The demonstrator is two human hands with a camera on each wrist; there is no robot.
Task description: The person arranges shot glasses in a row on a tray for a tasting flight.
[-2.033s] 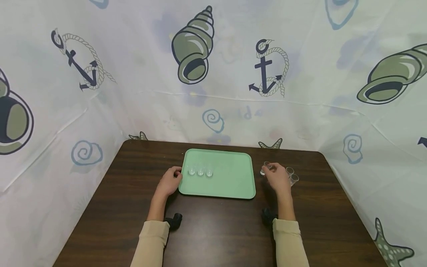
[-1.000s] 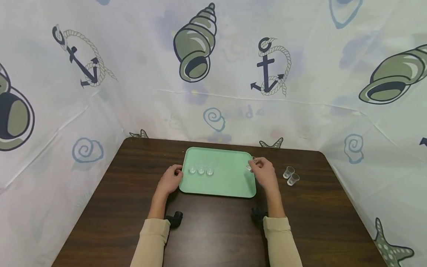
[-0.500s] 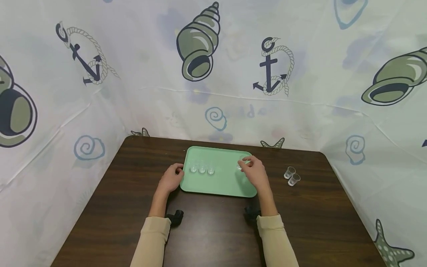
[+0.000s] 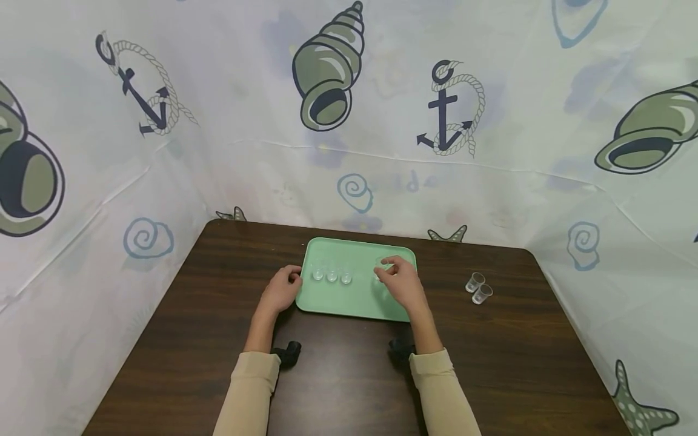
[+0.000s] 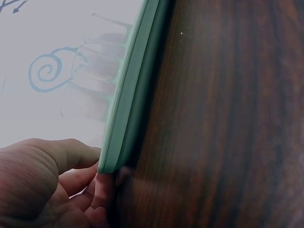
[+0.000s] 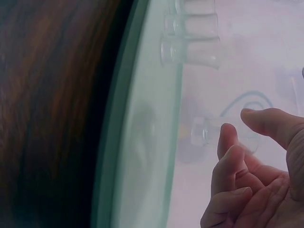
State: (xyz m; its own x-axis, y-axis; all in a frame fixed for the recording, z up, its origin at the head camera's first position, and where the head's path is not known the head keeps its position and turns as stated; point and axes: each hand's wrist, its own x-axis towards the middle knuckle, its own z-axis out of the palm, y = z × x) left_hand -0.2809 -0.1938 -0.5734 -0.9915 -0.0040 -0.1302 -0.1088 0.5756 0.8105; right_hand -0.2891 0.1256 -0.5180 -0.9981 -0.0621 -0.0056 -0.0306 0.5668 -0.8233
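Note:
A light green tray (image 4: 354, 306) lies on the dark wooden table. My left hand (image 4: 282, 288) grips its left edge; the left wrist view shows the thumb over the rim (image 5: 116, 137) and fingers beneath. Three small clear shot glasses (image 4: 332, 276) stand upright in a row on the tray's left half. Over the tray's right half, my right hand (image 4: 402, 283) pinches another clear shot glass (image 6: 199, 131) between thumb and fingers. In the right wrist view its base hangs above the tray surface, apart from the row. Part of that glass is hidden by the fingers.
To the right of the tray, two more shot glasses (image 4: 475, 281) stand close together on the table (image 4: 349, 375). A patterned cloth (image 4: 382, 200) with shells and anchors rises behind and at both sides of the table.
My right hand has picked up a shot glass from the table on the right and carried it left over the tray. The left hand stays at the tray's edge.

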